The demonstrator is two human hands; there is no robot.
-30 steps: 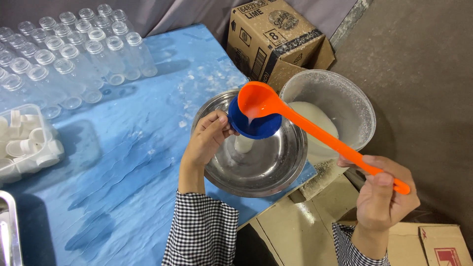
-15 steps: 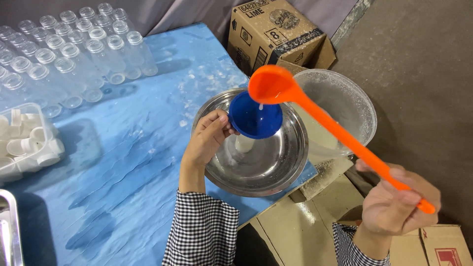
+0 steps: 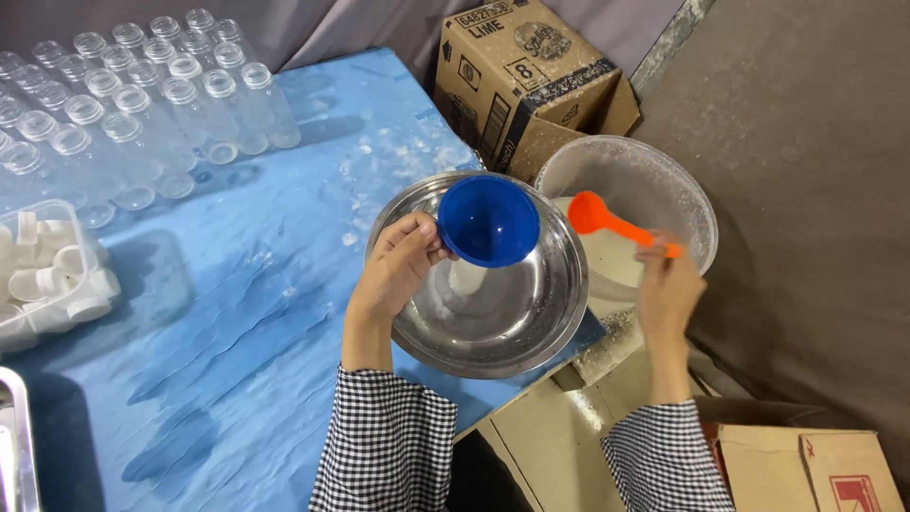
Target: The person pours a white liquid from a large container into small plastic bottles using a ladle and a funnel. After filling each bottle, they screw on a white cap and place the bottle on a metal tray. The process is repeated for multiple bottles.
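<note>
orange ladle [image 3: 595,216] lowered from above the blue funnel [image 3: 488,220] into the clear tub [image 3: 664,180] of white liquid, right hand [image 3: 667,289] clamped on its handle; left hand [image 3: 403,265] grips the funnel over the steel bowl [image 3: 493,322] on the worktop [image 3: 218,313]

- Left hand [image 3: 398,270]: bare, no glove; no ring or watch seen.
- Right hand [image 3: 666,296]: bare, blurred, so its fingers are hard to make out.
- Both sleeves [image 3: 387,441]: black-and-white small-check fabric, ending at the forearm.

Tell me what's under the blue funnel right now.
Under the blue funnel, a small white bottle stands in the steel bowl, steadied by the left hand. The funnel covers the bottle's mouth, so its fill level is hidden.
</note>
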